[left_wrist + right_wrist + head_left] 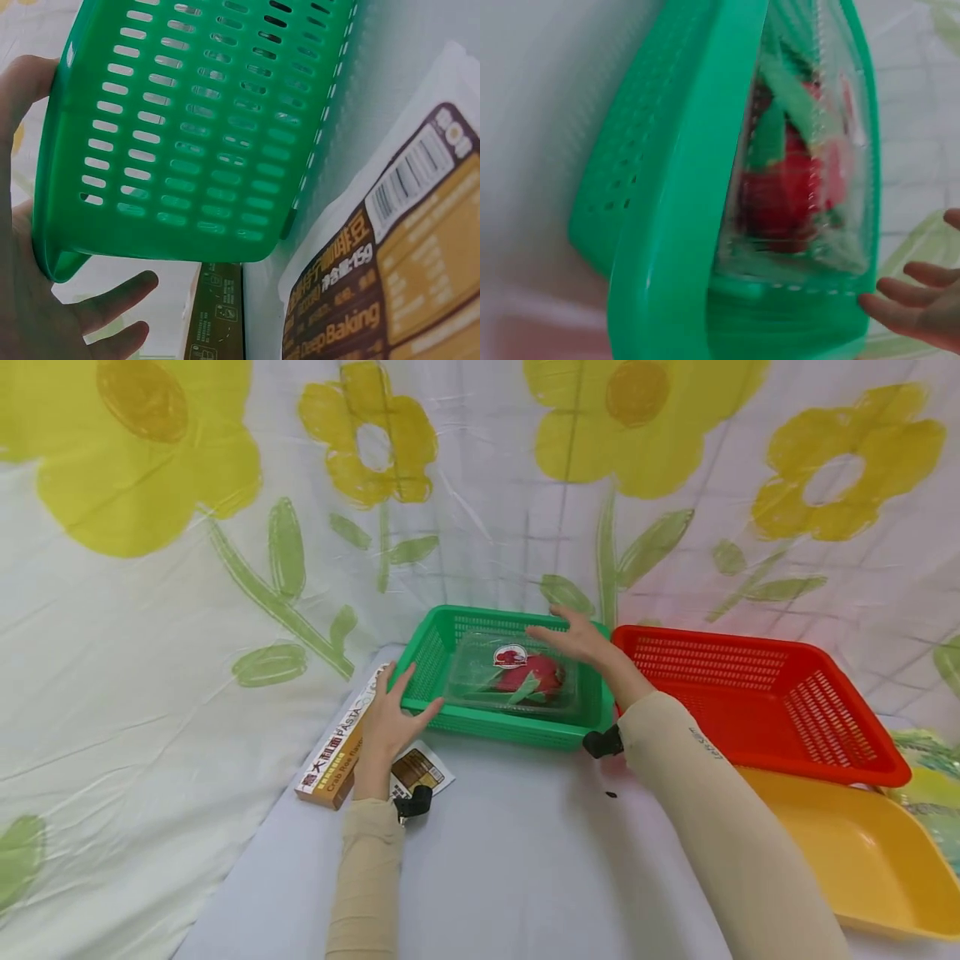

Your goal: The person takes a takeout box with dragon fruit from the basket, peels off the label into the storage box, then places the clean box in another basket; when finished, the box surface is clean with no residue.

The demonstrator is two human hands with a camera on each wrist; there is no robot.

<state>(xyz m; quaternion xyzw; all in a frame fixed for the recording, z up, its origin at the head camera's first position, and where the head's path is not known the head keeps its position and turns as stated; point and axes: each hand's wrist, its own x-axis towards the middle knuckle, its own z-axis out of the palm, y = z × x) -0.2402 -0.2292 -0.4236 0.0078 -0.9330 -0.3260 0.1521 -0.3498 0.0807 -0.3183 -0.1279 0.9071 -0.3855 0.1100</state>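
Observation:
A green plastic basket [487,720] holds a clear lidded box [468,672] with a red dragon fruit [780,202] inside it. My left hand [390,722] is at the basket's front left corner. Its fingers are spread, and in the left wrist view one digit touches the basket's rim [56,150]. Over the back right corner of the basket, my right hand [581,639] is held with its fingers apart and nothing gripped. In the right wrist view that hand [922,304] is partly cut off, with a fingertip beside the rim; contact there I cannot tell.
Left of the basket lies a pasta box [330,777], partly behind my left hand. A brown and white coffee packet [420,770] lies in front of the basket. To the right are a red basket [750,702] and a yellow tray [847,843]. A flowered cloth [480,527] hangs behind.

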